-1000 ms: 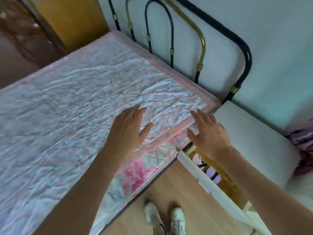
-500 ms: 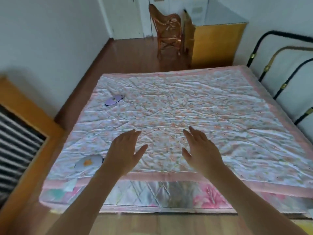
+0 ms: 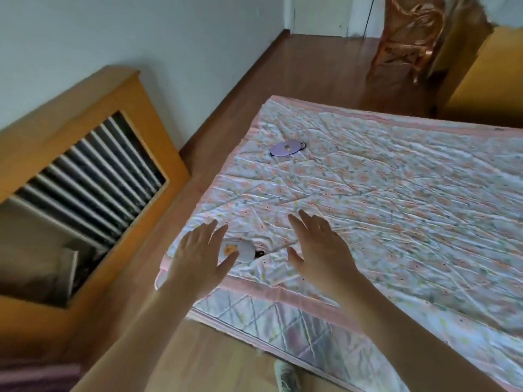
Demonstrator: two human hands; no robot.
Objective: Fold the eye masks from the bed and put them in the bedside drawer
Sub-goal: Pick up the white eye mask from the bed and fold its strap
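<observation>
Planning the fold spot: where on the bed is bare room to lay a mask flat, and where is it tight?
Free: the wide stretch of quilt right of the right hand, and the band between the purple eye mask and the hands. Tight: the near left corner, where the left hand hangs over the pale eye mask, close to the bed edge.

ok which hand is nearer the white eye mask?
Left. The left hand hovers over the white eye mask, partly covering it; the right hand is off to its right.
</observation>
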